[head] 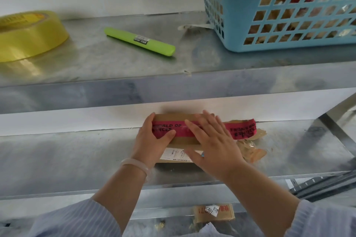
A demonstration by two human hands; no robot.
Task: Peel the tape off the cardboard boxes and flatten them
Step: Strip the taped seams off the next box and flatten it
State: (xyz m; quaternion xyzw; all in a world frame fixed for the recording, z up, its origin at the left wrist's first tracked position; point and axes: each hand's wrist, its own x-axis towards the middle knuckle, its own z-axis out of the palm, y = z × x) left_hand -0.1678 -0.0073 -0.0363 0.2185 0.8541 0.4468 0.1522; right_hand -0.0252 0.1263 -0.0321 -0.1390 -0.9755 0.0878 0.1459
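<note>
Left hand grips the cardboard box, right hand presses flat on top, fingers spread. Pink tape curls loose right of the box.

Shelf: grey sheet metal with a dull, mottled sheen.
Box: brown cardboard, matt.
Pink tape: glossy plastic film, black print, wrinkled at its loose end.
Label: white paper, matt.
Tape roll: yellow plastic, glossy, translucent.
Marker: green plastic, smooth, satin.
Basket: blue plastic, smooth, pierced with square holes.
Bracelet: pale, polished, possibly stone or glass.
Sleeve: striped woven cloth, matt.
</note>
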